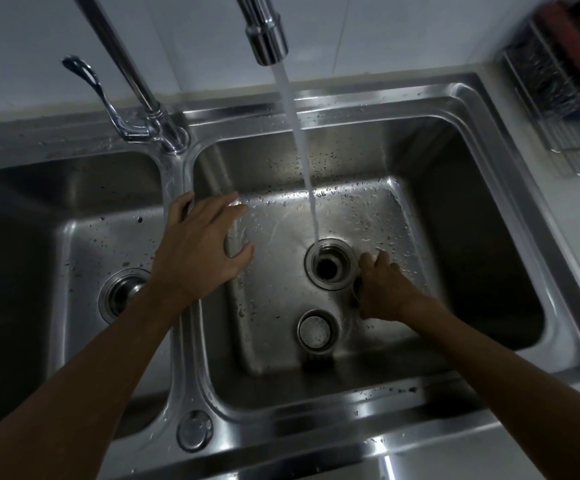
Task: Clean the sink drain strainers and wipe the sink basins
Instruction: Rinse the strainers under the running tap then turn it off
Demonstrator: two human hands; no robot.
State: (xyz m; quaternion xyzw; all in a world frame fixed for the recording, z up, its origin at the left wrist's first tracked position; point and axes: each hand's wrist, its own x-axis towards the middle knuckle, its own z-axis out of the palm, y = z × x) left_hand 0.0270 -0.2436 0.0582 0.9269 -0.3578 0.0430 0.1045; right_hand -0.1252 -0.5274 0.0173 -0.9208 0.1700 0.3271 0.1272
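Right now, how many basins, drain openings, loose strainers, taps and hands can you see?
Basins: 2, left basin and right basin
Drain openings: 2
Loose strainers: 1
Taps: 2
Hands: 2, left hand and right hand
Total: 9

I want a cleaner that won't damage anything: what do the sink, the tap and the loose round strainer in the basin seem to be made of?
Sink: likely stainless steel, with a brushed grey sheen and soft reflections. Tap: metal with a mirror-bright finish, probably chrome-plated. Strainer: looks like dull silvery metal, possibly steel; the dim light leaves that open.
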